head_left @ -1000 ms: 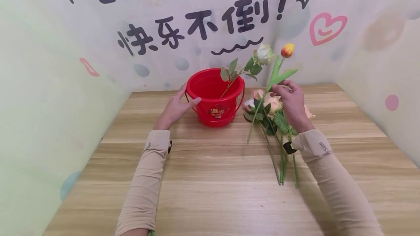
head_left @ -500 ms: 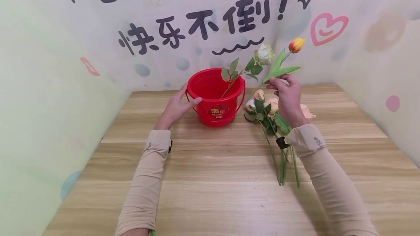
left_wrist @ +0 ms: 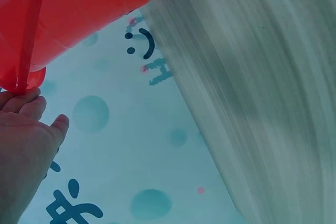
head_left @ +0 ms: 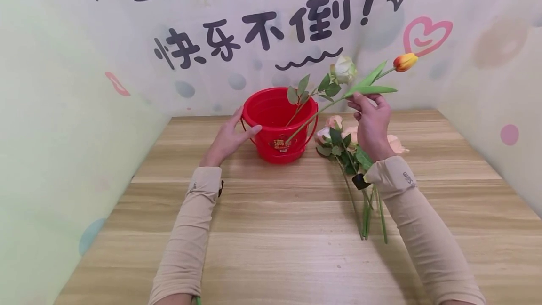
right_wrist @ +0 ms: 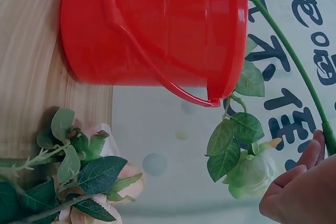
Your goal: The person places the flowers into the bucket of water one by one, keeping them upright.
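At the left, a person in beige sleeves rests the left hand (head_left: 226, 141) against the near-left side of a glossy red plastic bucket (head_left: 279, 156) with a thin red handle; thumb and fingers are spread apart, the thumb lying just below the rim at the front, and the left wrist view shows fingertips at the handle's joint. The bucket stands upright on a pale wood-grain table (head_left: 275, 229). Leaning out of its mouth to the right is a long-stemmed white rose (head_left: 344, 70) with grey-green leaves. Next comes an orange-and-yellow tulip (head_left: 367, 89) with bright green leaves, slanted so its bloom points up and right; its bare stem runs down leftward across the bucket's front, the tip showing over the label, outside the mouth. Whether the tip touches the wall cannot be told. Under it, right of the bucket, lies a bunch of peach and whitish artificial roses (head_left: 338, 142), stems toward the viewer. At the right, the right hand (head_left: 374, 124) pinches the tulip near the base of its leaves, thumb and fingers together on it. For the tip to clear the rim, the wrist would best rise and move away from the viewer, with the stem turned steeper; a light pinch should spare the leaves, the white rose's foliage deserves a wide berth, and the left hand should steady the bucket without squeezing.
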The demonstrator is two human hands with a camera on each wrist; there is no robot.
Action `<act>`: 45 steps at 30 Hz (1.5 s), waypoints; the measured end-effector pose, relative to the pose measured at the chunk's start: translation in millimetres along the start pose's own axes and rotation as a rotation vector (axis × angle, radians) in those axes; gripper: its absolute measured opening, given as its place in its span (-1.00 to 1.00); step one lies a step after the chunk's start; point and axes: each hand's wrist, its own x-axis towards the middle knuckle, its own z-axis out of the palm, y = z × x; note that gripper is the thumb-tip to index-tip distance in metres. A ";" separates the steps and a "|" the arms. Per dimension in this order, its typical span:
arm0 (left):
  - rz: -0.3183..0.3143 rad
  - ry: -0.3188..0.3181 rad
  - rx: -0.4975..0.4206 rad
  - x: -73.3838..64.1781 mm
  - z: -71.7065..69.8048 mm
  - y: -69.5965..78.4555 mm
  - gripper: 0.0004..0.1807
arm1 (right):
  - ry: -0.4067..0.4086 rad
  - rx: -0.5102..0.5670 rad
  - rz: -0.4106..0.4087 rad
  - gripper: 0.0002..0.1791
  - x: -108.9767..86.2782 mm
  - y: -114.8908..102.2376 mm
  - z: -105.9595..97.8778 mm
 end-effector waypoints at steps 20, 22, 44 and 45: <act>-0.007 0.000 -0.006 -0.7 0.1 3.2 0.07 | 0.121 0.172 0.021 -0.88 5.0 -2.9 3.9; -0.010 -0.001 -0.007 -0.6 0.3 3.4 0.08 | 0.132 0.181 0.022 -0.88 5.6 -2.5 3.6; 0.010 0.008 -0.010 -1.7 0.7 1.8 0.05 | 0.109 -0.115 -0.149 -0.87 7.2 37.4 3.9; 0.010 0.007 -0.010 -2.0 0.7 1.9 0.05 | 0.105 -0.119 -0.149 -0.87 6.9 38.8 4.2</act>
